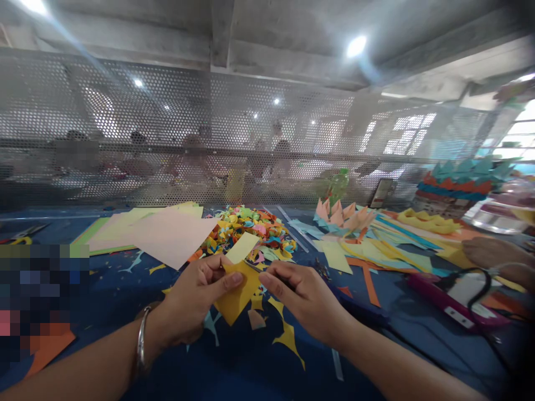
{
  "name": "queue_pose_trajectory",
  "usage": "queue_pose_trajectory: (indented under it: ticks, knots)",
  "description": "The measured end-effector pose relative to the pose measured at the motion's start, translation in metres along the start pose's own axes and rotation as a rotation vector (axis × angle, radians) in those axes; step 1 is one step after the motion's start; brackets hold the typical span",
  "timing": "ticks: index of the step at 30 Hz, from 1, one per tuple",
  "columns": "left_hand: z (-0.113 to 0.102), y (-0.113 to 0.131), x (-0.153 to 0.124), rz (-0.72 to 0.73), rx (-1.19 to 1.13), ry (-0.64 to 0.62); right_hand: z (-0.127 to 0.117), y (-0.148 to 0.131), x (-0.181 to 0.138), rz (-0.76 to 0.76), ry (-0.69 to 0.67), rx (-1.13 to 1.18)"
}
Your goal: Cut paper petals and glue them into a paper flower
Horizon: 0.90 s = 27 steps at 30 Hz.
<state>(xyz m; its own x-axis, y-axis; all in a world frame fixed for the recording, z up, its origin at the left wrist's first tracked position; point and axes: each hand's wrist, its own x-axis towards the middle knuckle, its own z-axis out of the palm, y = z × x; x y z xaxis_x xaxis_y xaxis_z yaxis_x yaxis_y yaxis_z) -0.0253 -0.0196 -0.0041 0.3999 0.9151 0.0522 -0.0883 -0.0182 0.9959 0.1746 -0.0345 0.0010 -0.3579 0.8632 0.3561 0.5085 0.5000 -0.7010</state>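
Observation:
My left hand (204,292), with a silver bangle at the wrist, pinches a folded piece of yellow paper (238,292) between thumb and fingers. From the right, my right hand (303,295) is closed around a thin metal tool; its slim tip (253,268) meets the paper's upper right edge. Most of that tool is hidden in my fingers, so its kind is unclear. Yellow paper offcuts (288,337) lie on the dark blue table below my hands. Just beyond, a pale yellow paper strip (243,247) rests against a heap of small coloured paper pieces (254,223).
Coloured paper sheets (163,231) are stacked at left, near scissors (25,234). A peach paper crown (345,217) and paper strips (388,250) lie at right. A glue gun (363,306) and a purple power strip (455,306) trail cables. Another person's hand (495,256) is at far right.

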Motion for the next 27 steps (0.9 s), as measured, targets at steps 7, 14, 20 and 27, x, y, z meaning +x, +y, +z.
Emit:
queue_pose_trajectory:
  ticks: [7, 14, 20, 27]
  knots:
    - [0.0006, 0.0008, 0.0008, 0.001, -0.020, -0.016, 0.0002, -0.0007, 0.0000, 0.003, -0.010, 0.036]
    - [0.0021, -0.0019, -0.0010, -0.014, -0.046, -0.049, 0.0003, -0.0001, 0.0015, 0.002, -0.004, 0.043]
    - [0.0000, 0.0020, 0.0018, -0.014, -0.004, 0.011, -0.0005, -0.0005, 0.0050, 0.024, 0.016, 0.126]
    - [-0.0036, 0.0023, 0.0041, -0.014, 0.090, 0.059, 0.0015, 0.0006, 0.0063, 0.088, 0.084, 0.254]
